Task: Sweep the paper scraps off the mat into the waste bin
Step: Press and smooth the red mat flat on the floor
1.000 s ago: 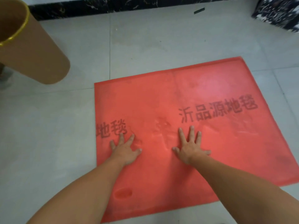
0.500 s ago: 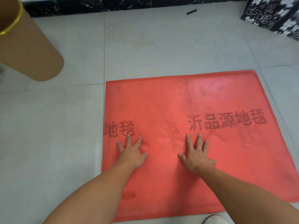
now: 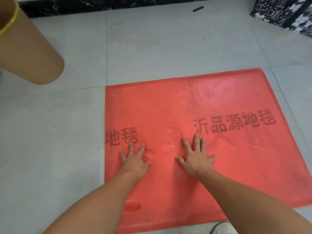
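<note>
Red mat [image 3: 236,157], L hand [image 3: 135,163] & R hand [image 3: 196,160] flat, fingers splayed

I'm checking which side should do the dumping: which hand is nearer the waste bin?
Left. The left hand lies flat near the mat's left edge, toward the waste bin; the right hand lies mid-mat, farther away.

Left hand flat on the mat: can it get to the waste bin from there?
Probably yes. The left hand lies open on the red mat, holding nothing, and only bare floor tiles lie between it and the brown waste bin at far left.
</note>
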Available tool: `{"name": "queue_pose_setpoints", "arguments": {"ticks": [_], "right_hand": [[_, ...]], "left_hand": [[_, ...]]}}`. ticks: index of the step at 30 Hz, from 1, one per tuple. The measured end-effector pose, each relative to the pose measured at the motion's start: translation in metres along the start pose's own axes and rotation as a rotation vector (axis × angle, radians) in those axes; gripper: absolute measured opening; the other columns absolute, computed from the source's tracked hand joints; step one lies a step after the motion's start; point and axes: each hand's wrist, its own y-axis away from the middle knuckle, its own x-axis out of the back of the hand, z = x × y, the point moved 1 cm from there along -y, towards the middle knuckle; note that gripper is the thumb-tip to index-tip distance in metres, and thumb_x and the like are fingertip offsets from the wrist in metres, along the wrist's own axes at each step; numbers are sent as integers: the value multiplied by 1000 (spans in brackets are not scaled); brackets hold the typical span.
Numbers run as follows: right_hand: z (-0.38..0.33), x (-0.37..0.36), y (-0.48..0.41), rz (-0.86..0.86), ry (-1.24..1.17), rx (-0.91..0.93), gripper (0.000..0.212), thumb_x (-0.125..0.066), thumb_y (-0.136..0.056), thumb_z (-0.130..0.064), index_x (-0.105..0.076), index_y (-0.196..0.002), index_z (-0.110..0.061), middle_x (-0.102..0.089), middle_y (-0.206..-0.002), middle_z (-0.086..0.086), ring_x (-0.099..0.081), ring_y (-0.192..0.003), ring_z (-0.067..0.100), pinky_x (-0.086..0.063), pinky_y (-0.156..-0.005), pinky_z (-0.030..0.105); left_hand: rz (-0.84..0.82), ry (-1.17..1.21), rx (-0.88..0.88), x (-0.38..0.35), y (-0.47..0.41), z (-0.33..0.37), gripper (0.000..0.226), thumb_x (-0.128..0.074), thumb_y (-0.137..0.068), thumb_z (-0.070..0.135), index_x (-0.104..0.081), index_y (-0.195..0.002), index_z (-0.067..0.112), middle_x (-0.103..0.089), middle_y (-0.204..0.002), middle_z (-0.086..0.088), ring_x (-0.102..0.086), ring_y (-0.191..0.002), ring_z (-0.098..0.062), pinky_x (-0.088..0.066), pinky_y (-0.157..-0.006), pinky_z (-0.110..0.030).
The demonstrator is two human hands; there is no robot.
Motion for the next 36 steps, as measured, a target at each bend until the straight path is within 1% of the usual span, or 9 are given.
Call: {"name": "queue_pose_setpoints", "arguments": {"ticks": [4,15,18,21,24,27,31,33,36], "right_hand": [[1,-2,-4,-26,-1,-14,83,-44,-87,-67,9,-149,-50,35,-156,-4,27,-146,26,-15,-100,78],[-3,-1,-7,-22,21,-33,84,-42,-88,-68,11,-150,-47,36,-156,-1,27,-145,28,-16,-101,78],[-9,6,-7,25,87,11,84,-41,-87,-67,7,-152,-42,30,-158,3,28,-145,30,-11,-102,78],[-29,23,-17,127,127,146,78,-39,-90,-62,-1,-154,-38,21,-162,4,25,-146,30,-9,-106,76],[-64,45,-40,182,100,234,71,-38,-94,-57,-7,-154,-38,16,-163,1,22,-148,27,-7,-108,74],[-100,66,-66,219,85,309,65,-36,-97,-54,-9,-154,-38,12,-164,-1,19,-148,26,-7,-109,72],[-142,89,-103,219,91,411,62,-33,-99,-51,-9,-154,-36,10,-164,-3,18,-149,25,-6,-110,71],[-158,99,-118,211,96,447,62,-32,-99,-52,-9,-154,-35,10,-164,-4,18,-149,25,-4,-110,72],[-179,108,-140,198,94,478,62,-31,-99,-54,-12,-154,-34,7,-164,-4,16,-149,25,-3,-109,72]], "left_hand": [[6,-30,-39,3,4,2,76,-39,-94,53,2,-155,31,1,-163,-15,23,-147,-24,15,-115,-52],[-36,-18,4,6,-3,0,77,-38,-92,56,4,-154,37,7,-164,-13,18,-148,-35,12,-116,-54],[-34,62,50,18,5,5,70,-40,-92,53,-9,-153,41,-5,-164,-7,4,-150,-36,-13,-118,-55],[247,53,45,55,18,20,45,-44,-93,44,-46,-136,31,-40,-144,-4,-34,-135,-29,-35,-103,-48],[488,42,-4,90,3,21,42,-47,-91,41,-51,-130,25,-50,-135,-4,-42,-127,-27,-36,-101,-44],[500,147,-51,116,-31,5,58,-49,-92,38,-35,-147,24,-34,-153,-7,-26,-143,-29,-31,-111,-45],[335,40,-36,143,-75,-18,88,-56,-91,46,0,-156,25,6,-163,-13,10,-149,-38,-2,-122,-43],[241,13,10,150,-93,-26,104,-63,-84,54,8,-155,27,16,-162,-14,15,-148,-39,5,-121,-42],[165,22,53,146,-116,-33,117,-69,-75,60,11,-154,29,18,-161,-15,9,-149,-36,0,-121,-44]]}}
